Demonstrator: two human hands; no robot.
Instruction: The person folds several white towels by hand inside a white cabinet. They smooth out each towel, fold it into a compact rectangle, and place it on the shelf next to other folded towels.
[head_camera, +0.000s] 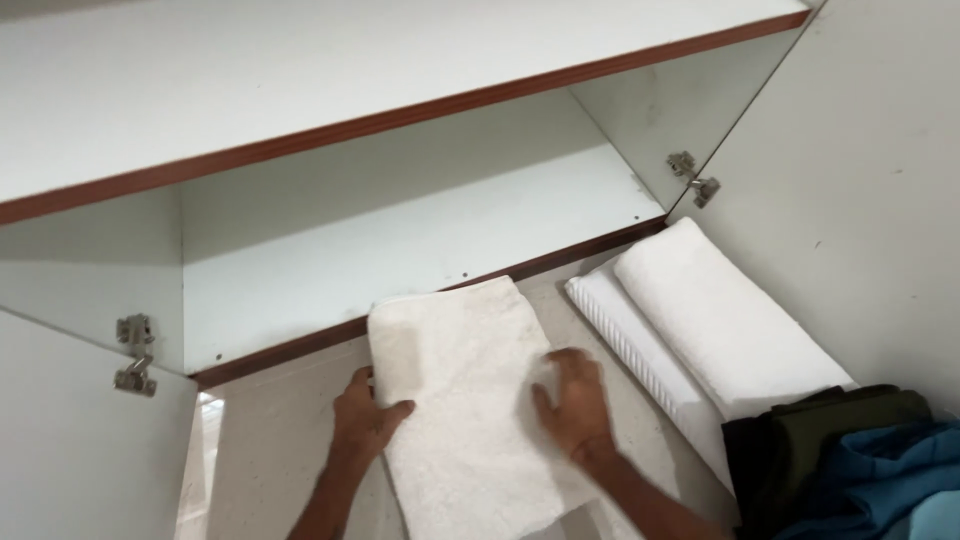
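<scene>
Folded cream terry towel (460, 400) on floor before open white cupboard (400, 230). Left hand (365, 415) gripping left edge; right hand (572, 400) flat, open on top. Step: smoothing fold. Next likely needs two-handed lift.

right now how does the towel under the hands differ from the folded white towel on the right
The cream terry towel is off-white with a nubby surface; the folded white towel is brighter and smoother.
The cream towel lies flat and thin; the white towel is thicker, stacked on a ribbed white cloth.
The left hand grips the cream towel's edge and the right hand presses it; the white towel is untouched.
Both lie on the floor by the open cabinet.
</scene>
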